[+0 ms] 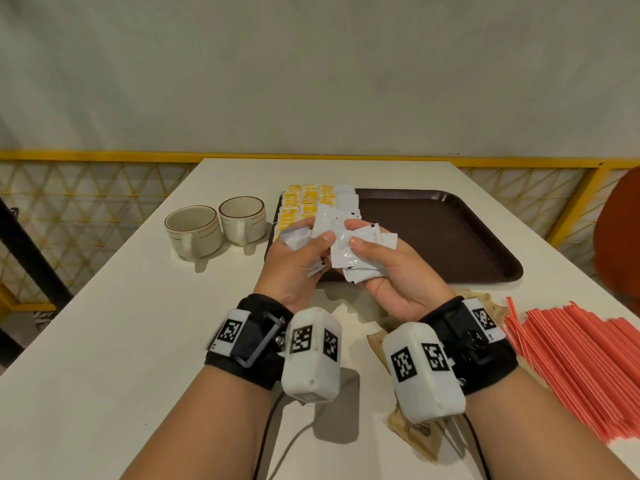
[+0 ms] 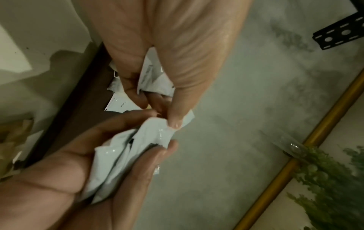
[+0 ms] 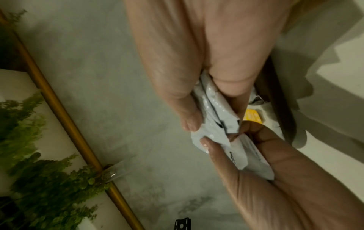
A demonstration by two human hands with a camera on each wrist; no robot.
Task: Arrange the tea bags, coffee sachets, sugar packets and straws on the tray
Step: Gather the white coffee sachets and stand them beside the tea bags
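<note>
Sorting coffee sachets (image 1: 341, 244) mid-frame: my left hand (image 1: 294, 268) and right hand (image 1: 388, 271) both clamped on the bunch. Next: lay them on the tray (image 1: 450, 237) beside the tea bags (image 1: 304, 202).

A pale cream table (image 1: 145, 341) carries it all. Toward its far left stand two cream mugs (image 1: 216, 225) with brown rim lines, touching, handles facing the near side. Just right of them lies a dark brown tray (image 1: 450, 237). A big heap of red straws (image 1: 571, 362) spreads along the near right edge. Between that heap and the tray's near rim lie crumpled brown paper packets (image 1: 415, 434), partly hidden under the wrists.
</note>
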